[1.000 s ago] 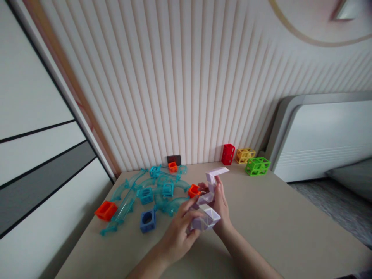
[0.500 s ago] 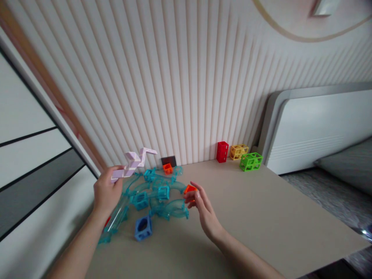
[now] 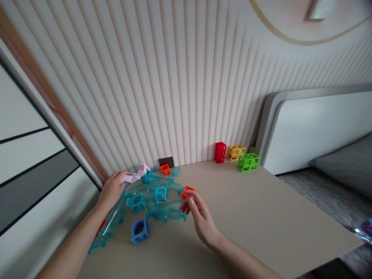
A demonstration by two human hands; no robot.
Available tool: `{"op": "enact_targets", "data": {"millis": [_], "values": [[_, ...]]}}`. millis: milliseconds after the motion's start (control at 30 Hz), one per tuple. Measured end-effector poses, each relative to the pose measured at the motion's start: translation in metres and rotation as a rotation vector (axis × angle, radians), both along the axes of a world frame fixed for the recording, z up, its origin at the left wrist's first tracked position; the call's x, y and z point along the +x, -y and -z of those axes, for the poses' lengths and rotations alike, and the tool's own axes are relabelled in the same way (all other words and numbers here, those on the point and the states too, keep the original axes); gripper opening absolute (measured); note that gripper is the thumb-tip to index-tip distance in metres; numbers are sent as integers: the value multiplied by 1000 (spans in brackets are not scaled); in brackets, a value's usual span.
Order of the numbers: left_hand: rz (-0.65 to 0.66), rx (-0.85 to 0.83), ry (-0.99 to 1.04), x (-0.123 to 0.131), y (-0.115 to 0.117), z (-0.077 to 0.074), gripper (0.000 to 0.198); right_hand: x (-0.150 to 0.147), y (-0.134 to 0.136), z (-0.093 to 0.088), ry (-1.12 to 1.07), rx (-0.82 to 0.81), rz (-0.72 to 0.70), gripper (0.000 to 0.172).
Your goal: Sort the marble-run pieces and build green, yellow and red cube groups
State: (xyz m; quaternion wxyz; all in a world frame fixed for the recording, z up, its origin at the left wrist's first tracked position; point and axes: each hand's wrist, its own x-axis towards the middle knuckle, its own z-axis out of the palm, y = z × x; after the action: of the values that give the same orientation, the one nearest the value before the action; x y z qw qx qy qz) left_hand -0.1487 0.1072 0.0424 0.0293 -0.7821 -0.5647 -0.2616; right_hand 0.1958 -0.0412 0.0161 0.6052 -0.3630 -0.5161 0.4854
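Observation:
My left hand (image 3: 112, 190) is closed round one end of a pale lilac zigzag piece (image 3: 133, 177), just above the back of a pile of translucent teal track pieces (image 3: 165, 211). My right hand (image 3: 200, 219) hovers over the table at the pile's right side, fingers loosely bent and thumb apart, with nothing seen in it. Just beyond its fingertips is an orange cube (image 3: 188, 190), partly covered by them. A teal cube (image 3: 161, 194) sits in the pile. Nearer to me a blue cube with a round hole (image 3: 140, 230) lies on the table.
Against the ribbed wall (image 3: 174, 77) stand a red block (image 3: 220, 152), a yellow frame block (image 3: 236, 152) and a green frame block (image 3: 248, 162). Behind the pile are another orange cube (image 3: 165, 169) and a dark rectangular piece (image 3: 166, 161). A grey headboard (image 3: 328, 131) stands beyond the table's right edge.
My left hand has lowered the lilac piece toward the back of the pile, and it now looks flatter. My right hand has drawn slightly down from the orange cube. The view has shifted a little.

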Motion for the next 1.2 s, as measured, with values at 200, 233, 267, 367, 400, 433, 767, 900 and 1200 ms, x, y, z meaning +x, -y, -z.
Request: {"op": "enact_targets", "data": {"millis": [200,233,267,367,400,433,767,900,1200], "values": [[82,-82,-20,-13,-2,0,41,-2,2,4,9,-11,-40,46],[104,-116,-25,-15,-1,-1,41,-2,2,5,18,-8,-42,45],[126,-151,-31,-17,1,-1,41,-2,2,5,26,-5,-44,45],[185,-229,-54,-22,5,-1,42,-2,2,6,36,2,-45,44],[203,-244,-66,-24,6,0,44,-2,2,6,39,2,-45,43],[217,-255,-78,-25,7,1,46,-2,3,6,44,2,-46,43],[202,-266,-167,-37,12,22,58,-3,2,8,113,0,-42,45],[140,-162,-234,-23,27,9,56,-2,0,8,163,11,-2,47],[182,362,-233,103,99,-41,32,-2,3,12,315,87,72,40]]}}
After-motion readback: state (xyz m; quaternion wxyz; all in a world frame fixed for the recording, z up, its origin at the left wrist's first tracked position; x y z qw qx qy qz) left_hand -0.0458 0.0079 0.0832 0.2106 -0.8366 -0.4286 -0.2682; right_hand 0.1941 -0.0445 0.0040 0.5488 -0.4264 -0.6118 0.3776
